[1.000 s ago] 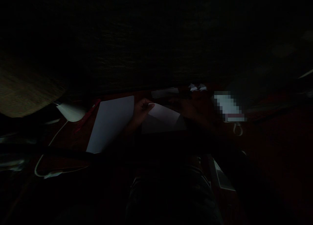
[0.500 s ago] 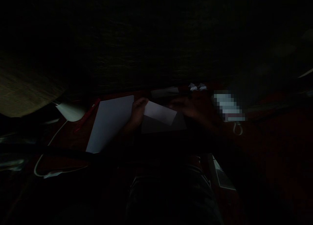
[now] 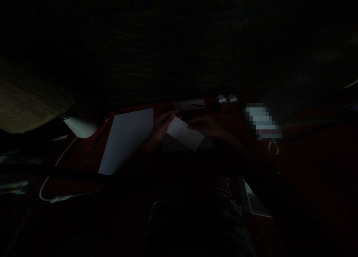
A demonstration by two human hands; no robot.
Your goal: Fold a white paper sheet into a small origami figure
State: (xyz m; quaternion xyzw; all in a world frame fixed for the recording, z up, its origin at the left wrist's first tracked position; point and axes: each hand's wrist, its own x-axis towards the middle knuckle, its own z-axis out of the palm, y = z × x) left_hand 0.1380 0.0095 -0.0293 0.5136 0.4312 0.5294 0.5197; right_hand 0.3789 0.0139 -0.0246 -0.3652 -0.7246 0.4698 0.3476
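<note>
The view is very dark. My left hand [image 3: 163,125] pinches the upper left corner of a small white paper strip [image 3: 186,133], which slants down to the right. My right hand [image 3: 205,125] has its fingertips at the strip's upper edge, closed on it as far as the dim light shows. Beneath the strip lies a greyish sheet [image 3: 207,143]. A large white sheet [image 3: 128,137] rests on the dark red surface to the left of my left hand.
Beyond my hands are another paper [image 3: 184,105] and two small folded white pieces [image 3: 227,99]. A pixelated pale object [image 3: 263,121] lies right. At left are a white cone-shaped thing [image 3: 81,127], a red object [image 3: 100,130] and a pale cable [image 3: 65,151].
The strip has tilted more steeply, its right end swinging down. My right hand has moved left along its upper edge, and my left hand's fingers have shifted slightly right.
</note>
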